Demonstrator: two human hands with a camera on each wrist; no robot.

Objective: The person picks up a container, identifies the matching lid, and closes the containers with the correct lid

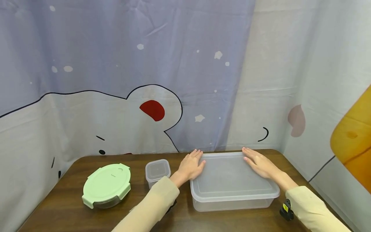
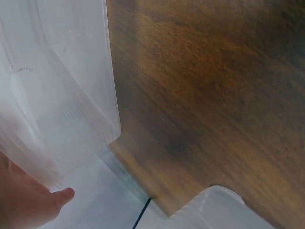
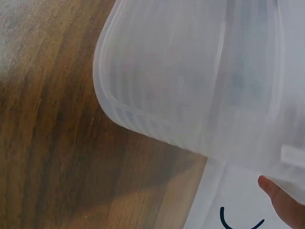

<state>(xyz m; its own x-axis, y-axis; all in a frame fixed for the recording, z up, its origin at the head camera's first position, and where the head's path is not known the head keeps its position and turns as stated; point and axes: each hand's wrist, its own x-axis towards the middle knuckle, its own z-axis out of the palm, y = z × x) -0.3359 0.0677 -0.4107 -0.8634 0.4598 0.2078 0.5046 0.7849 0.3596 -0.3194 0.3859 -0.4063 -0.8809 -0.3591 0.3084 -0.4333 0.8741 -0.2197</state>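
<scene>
A large translucent plastic food container (image 1: 232, 204) sits on the table with a flat, frosted lid (image 1: 229, 177) over it. My left hand (image 1: 189, 166) rests at the lid's left edge, fingers fairly straight and pointing away from me. On the opposite edge, my right hand (image 1: 261, 164) touches the lid with extended fingers. The left wrist view catches the container's clear side (image 2: 71, 90) and part of the left hand (image 2: 28, 198) at lower left. In the right wrist view, a rounded corner of the container (image 3: 157, 71) hides most of the right hand (image 3: 286, 205).
A round container with a light green clip lid (image 1: 107, 182) stands at the left of the brown wooden table (image 1: 139, 212). Between it and my left arm is a small square lidded container (image 1: 157, 170). A patterned curtain (image 1: 203, 80) hangs behind the table.
</scene>
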